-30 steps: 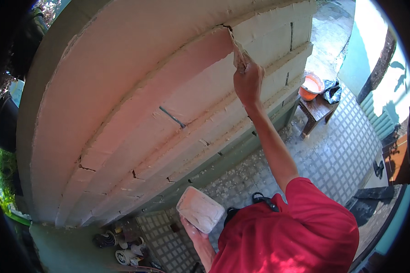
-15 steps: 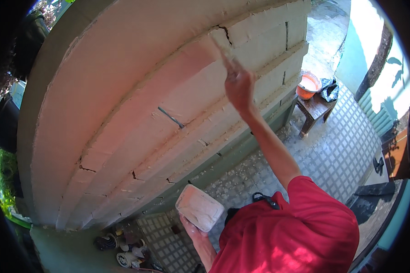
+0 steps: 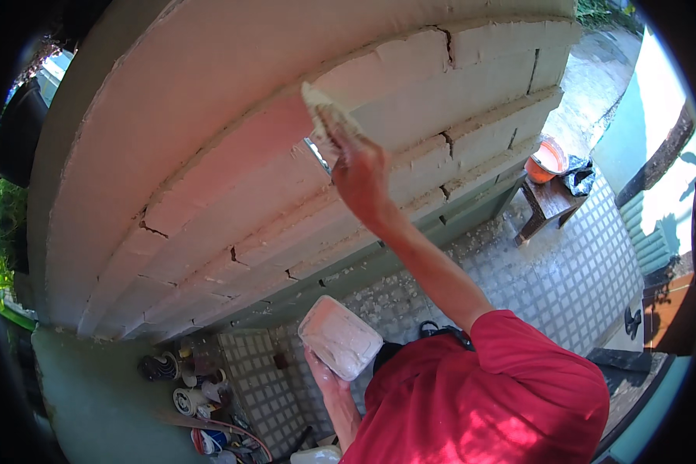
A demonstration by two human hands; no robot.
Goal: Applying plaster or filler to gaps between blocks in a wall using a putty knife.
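Observation:
My right hand is closed around a paintbrush with pale, paint-coated bristles. The brush tip meets the upper ledge of a stepped wall, whose left part looks pinkish and whose bands show dark cracks. A thin bluish-grey rod on the wall face is partly hidden by the hand. Low in front of me, my left hand grips a white rectangular tub from beneath and its left side. Inside the tub is a pale pinkish, wet-looking layer.
An orange bucket of pale pink liquid and a black plastic bag sit on a small wooden stool at right. Several cans and containers crowd the floor at lower left. Checkered tiles cover the floor.
My right hand and the brush have moved left along the ledge, now beside the rod. The whole view has shifted slightly. The left hand still holds the tub.

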